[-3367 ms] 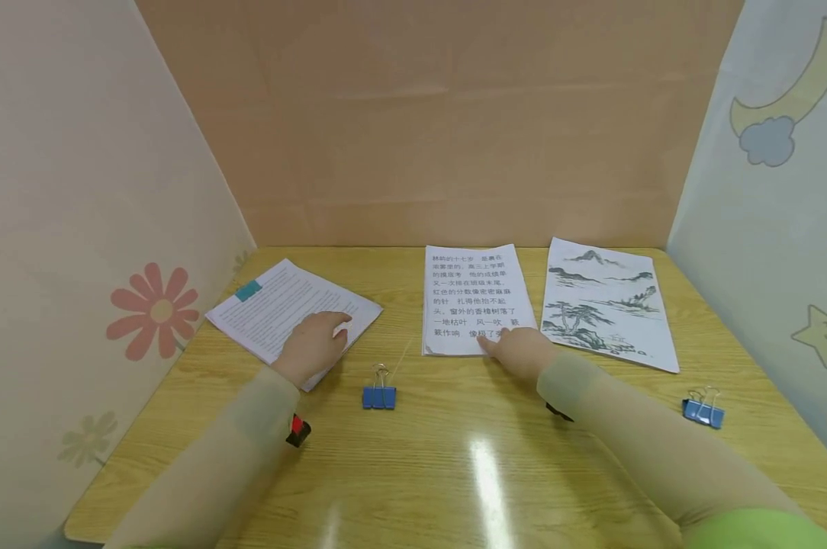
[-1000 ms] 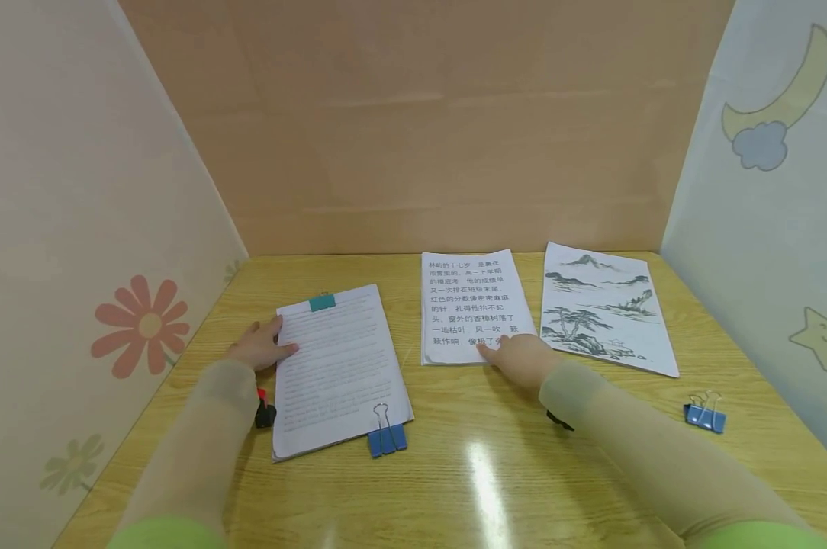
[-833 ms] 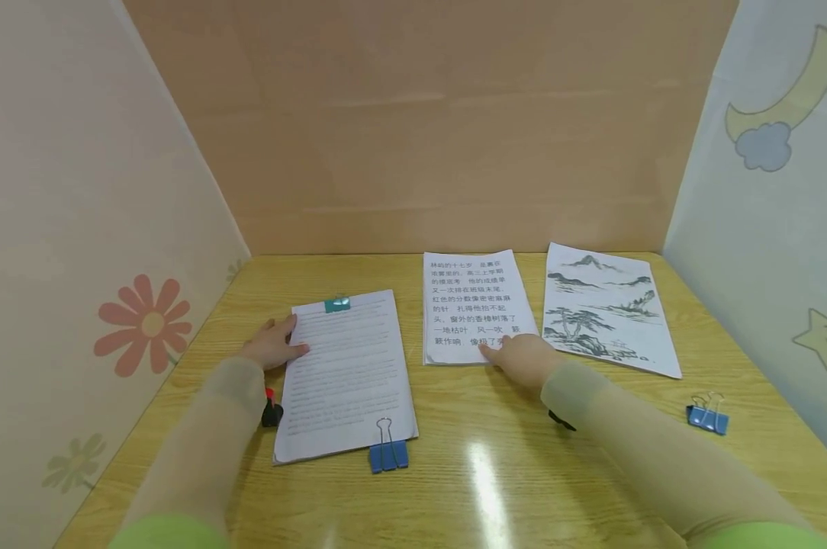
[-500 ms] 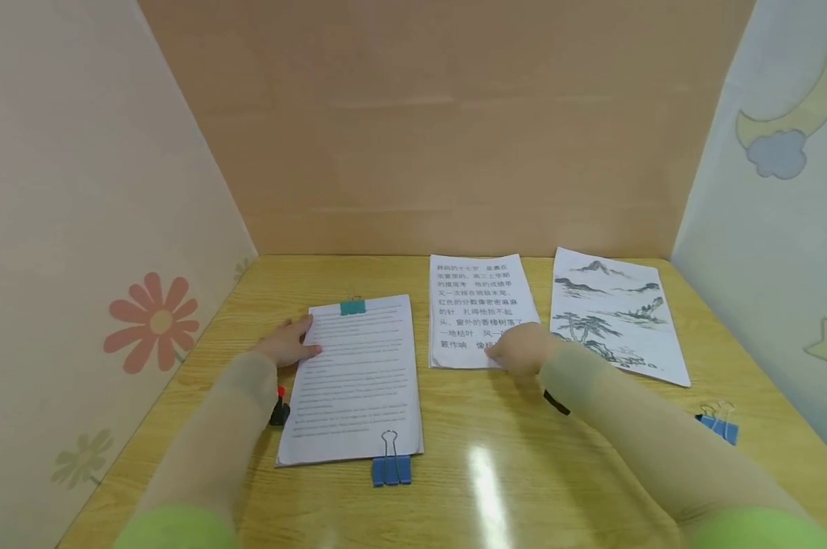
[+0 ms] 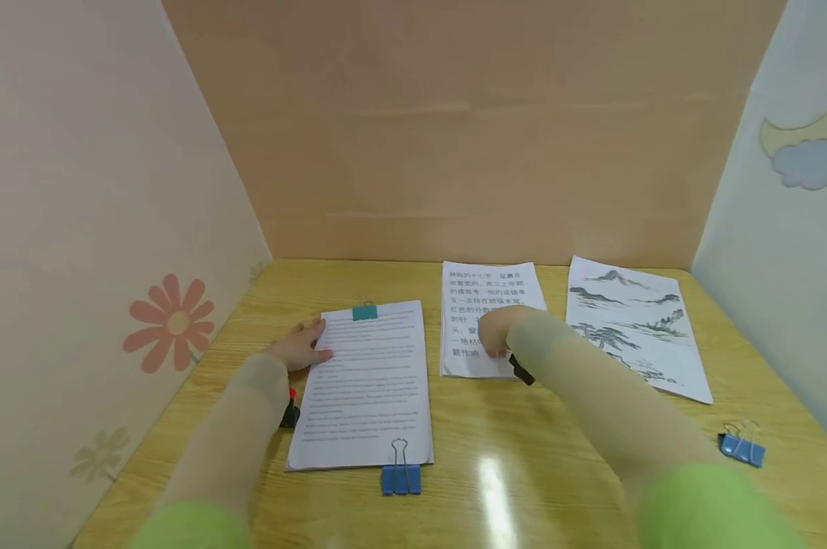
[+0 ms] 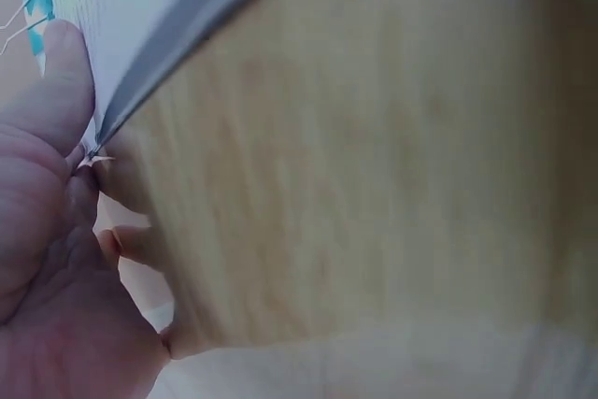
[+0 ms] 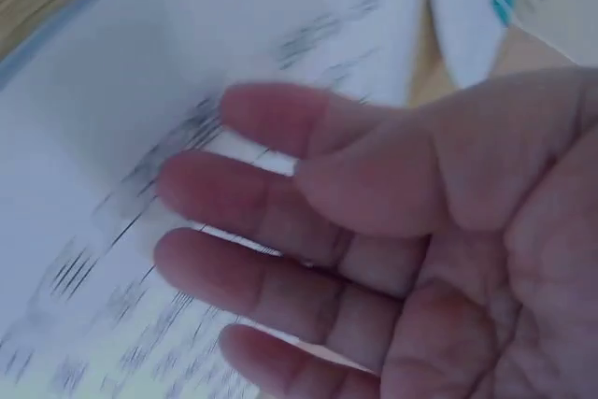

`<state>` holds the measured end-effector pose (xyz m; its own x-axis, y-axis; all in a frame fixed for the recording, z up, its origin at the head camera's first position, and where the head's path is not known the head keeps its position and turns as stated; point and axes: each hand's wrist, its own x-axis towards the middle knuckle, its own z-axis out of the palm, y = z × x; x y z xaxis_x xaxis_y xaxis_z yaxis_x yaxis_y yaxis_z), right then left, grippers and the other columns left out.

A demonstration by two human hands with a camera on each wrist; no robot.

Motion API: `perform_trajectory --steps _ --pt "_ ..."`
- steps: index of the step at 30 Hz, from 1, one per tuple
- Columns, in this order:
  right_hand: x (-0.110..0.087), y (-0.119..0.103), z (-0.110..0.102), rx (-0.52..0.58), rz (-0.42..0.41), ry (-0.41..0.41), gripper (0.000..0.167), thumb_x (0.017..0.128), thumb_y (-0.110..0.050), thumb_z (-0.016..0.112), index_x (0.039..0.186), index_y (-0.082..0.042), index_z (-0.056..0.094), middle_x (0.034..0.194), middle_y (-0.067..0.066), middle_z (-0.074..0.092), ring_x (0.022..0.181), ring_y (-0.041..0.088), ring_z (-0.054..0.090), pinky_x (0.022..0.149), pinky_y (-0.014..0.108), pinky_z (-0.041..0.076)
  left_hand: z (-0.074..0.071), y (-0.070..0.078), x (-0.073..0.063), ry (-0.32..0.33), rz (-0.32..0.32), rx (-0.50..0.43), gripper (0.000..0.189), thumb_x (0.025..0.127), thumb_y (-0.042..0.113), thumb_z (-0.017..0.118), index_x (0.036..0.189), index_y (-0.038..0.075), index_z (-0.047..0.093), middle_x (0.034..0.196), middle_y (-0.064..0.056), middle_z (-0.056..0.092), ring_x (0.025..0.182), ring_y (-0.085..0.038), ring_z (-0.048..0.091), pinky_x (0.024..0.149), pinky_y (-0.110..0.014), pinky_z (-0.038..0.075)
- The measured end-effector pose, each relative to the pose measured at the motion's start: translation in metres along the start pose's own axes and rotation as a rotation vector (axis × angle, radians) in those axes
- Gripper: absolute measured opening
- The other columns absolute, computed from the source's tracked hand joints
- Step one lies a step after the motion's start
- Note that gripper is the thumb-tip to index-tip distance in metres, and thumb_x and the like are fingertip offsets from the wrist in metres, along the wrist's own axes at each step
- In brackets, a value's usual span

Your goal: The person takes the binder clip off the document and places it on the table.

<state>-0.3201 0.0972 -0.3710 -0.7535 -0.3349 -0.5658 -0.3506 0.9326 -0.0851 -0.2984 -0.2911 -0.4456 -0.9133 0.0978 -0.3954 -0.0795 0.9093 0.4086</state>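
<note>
Stack (image 5: 368, 389) straighter in left grip (image 5: 300, 347); right grip (image 5: 501, 328) farther over pages (image 5: 482, 284).

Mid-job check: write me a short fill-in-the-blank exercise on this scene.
The left grip touches the ____ edge of the teal-clipped text stack.
The right grip is over a paper stack printed with ____ characters.
The landscape picture lies to the ____ of that stack.
The head view shows ____ blue binder clips.
Missing words: left; Chinese; right; two.
</note>
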Motion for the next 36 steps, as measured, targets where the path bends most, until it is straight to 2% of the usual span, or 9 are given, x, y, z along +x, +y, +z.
perform_trajectory --steps 3,7,10,12,14,18,25,31,36 --pt "0.013 -0.013 -0.006 0.173 -0.057 0.049 0.021 0.093 -0.012 0.053 0.105 -0.007 0.068 0.095 0.010 0.064 0.088 0.026 0.059 0.085 0.042 0.045 0.001 -0.001 0.001 -0.004 0.003 0.004 0.089 0.093 0.051 0.056 0.156 0.017 0.003 0.161 -0.008 -0.003 0.144 -0.036 -0.012 0.105 -0.070 -0.008" --pt "0.034 -0.033 -0.004 0.354 -0.200 0.190 0.043 0.096 -0.013 0.046 0.138 -0.003 0.049 0.133 0.017 0.054 0.118 0.031 0.055 0.099 0.045 0.043 0.003 -0.001 0.000 -0.018 0.003 0.020 0.087 0.094 0.050 0.055 0.155 0.017 0.003 0.161 -0.007 -0.004 0.144 -0.037 -0.011 0.105 -0.070 -0.006" --pt "0.051 -0.043 0.003 0.491 -0.183 0.248 0.059 0.099 -0.018 0.046 0.151 -0.004 0.025 0.153 0.018 0.031 0.136 0.034 0.035 0.109 0.048 0.032 0.006 0.001 -0.001 -0.033 0.006 0.030 0.087 0.094 0.050 0.054 0.155 0.016 0.002 0.161 -0.006 -0.004 0.144 -0.037 -0.012 0.104 -0.071 -0.006" --pt "0.062 -0.047 0.007 0.544 -0.143 0.251 0.066 0.099 -0.021 0.047 0.154 -0.006 0.013 0.156 0.016 0.024 0.140 0.033 0.029 0.112 0.048 0.027 0.007 0.002 -0.001 -0.041 0.006 0.029 0.088 0.094 0.052 0.054 0.155 0.016 0.001 0.161 -0.005 -0.006 0.144 -0.036 -0.013 0.104 -0.071 -0.007" --pt "0.072 -0.050 0.011 0.571 -0.122 0.246 0.070 0.099 -0.021 0.048 0.155 -0.006 0.007 0.159 0.014 0.015 0.144 0.032 0.018 0.115 0.047 0.016 0.009 0.004 -0.001 -0.046 0.008 0.023 0.089 0.094 0.052 0.054 0.155 0.016 0.001 0.161 -0.005 -0.006 0.144 -0.036 -0.013 0.104 -0.071 -0.007" --pt "0.086 -0.055 0.014 0.625 -0.105 0.231 0.076 0.098 -0.022 0.050 0.155 -0.008 0.002 0.161 0.008 0.007 0.146 0.028 0.011 0.117 0.043 0.011 0.009 0.008 -0.002 -0.047 0.004 0.017 0.088 0.094 0.051 0.054 0.155 0.016 0.002 0.161 -0.004 -0.006 0.145 -0.034 -0.012 0.104 -0.070 -0.008" --pt "0.093 -0.065 0.008 0.878 -0.098 0.348 0.069 0.097 -0.012 0.046 0.154 -0.005 0.009 0.159 0.014 0.017 0.144 0.032 0.017 0.115 0.046 0.019 0.004 0.012 -0.004 -0.032 -0.011 0.006 0.089 0.094 0.050 0.054 0.155 0.017 -0.001 0.161 -0.004 -0.008 0.145 -0.033 -0.014 0.105 -0.069 -0.010" --pt "0.097 -0.066 0.005 0.825 -0.098 0.489 0.044 0.098 -0.014 0.049 0.141 -0.002 0.045 0.140 0.017 0.048 0.126 0.030 0.047 0.100 0.044 0.042 0.000 0.014 -0.007 -0.018 -0.035 -0.054 0.093 0.092 0.049 0.058 0.155 0.023 -0.007 0.161 -0.007 -0.006 0.145 -0.032 -0.014 0.106 -0.067 -0.012" --pt "0.095 -0.066 0.003 0.769 -0.145 0.540 0.036 0.097 -0.010 0.053 0.131 0.002 0.054 0.128 0.017 0.058 0.113 0.029 0.055 0.092 0.040 0.047 -0.002 0.006 -0.005 -0.010 -0.015 -0.013 0.096 0.090 0.054 0.058 0.155 0.024 -0.006 0.161 -0.007 -0.004 0.145 -0.034 -0.011 0.105 -0.070 -0.009"
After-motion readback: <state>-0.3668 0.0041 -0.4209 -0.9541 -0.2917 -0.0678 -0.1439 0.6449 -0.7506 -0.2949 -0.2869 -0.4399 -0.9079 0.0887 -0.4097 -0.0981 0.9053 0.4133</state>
